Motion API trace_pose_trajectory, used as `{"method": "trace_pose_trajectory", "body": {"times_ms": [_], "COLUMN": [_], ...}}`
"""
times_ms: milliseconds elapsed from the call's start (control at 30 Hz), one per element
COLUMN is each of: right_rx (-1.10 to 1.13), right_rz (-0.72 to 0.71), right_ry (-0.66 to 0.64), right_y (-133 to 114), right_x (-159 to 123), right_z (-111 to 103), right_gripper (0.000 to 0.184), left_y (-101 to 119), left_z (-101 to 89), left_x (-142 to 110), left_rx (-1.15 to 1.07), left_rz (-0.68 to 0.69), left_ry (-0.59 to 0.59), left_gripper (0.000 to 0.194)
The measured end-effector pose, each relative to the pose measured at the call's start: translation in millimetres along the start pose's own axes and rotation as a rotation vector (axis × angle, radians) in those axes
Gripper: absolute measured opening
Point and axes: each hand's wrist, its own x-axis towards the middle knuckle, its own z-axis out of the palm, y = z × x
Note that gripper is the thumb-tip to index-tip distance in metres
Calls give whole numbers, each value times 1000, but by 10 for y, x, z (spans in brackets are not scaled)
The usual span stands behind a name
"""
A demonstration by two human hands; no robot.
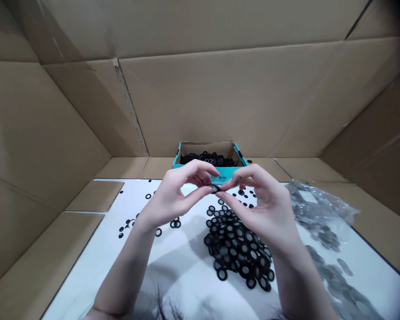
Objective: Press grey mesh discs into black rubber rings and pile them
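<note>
And here it is, front and centre: one small black ring (215, 188) with a pale middle, up off the tabletop (183, 275), seen at a slant between the two hands. The left hand (176, 191) has it at the fingertips, thumb underneath; the right hand (270, 204) pinches the other edge between thumb and forefinger. It's a slim hold — squeeze unevenly and that ring could spring out. Just below and to the right sits the heaped pile of ringed discs (240, 249), so a dropped piece could vanish among its lookalikes. Left of that, loose black rings (175, 224) lie scattered, where a dragging forearm might sweep them about. Beyond the hands, the teal box (235, 172) holds more black pieces; a careless knuckle could nudge it. Far right, clear discs (353, 295) spread near a crinkled plastic bag (320, 204) — a stray elbow might scatter them.
</note>
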Motion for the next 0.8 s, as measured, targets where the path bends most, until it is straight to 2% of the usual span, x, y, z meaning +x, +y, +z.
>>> {"method": "trace_pose_trajectory", "body": {"times_ms": [200,400,500,633,800], "right_rx": [-15,-49,-49,2,20], "right_rz": [-8,-24,-3,37,72], "right_ry": [-8,-22,14,84,98], "right_y": [-19,-23,-18,-24,-36], "right_x": [-24,-23,-5,3,-5], "right_z": [-16,26,70,121,96], "right_gripper": [26,24,23,22,23], "left_y": [-10,24,21,-7,-11], "left_z": [-27,-32,3,69,107], "left_x": [-14,-26,-26,-20,-11], "left_rx": [13,191,177,49,-16], "left_rz": [-26,-29,-9,-6,-46], "left_ry": [-51,-95,-36,70,85], "left_gripper": [16,14,19,27,23]}}
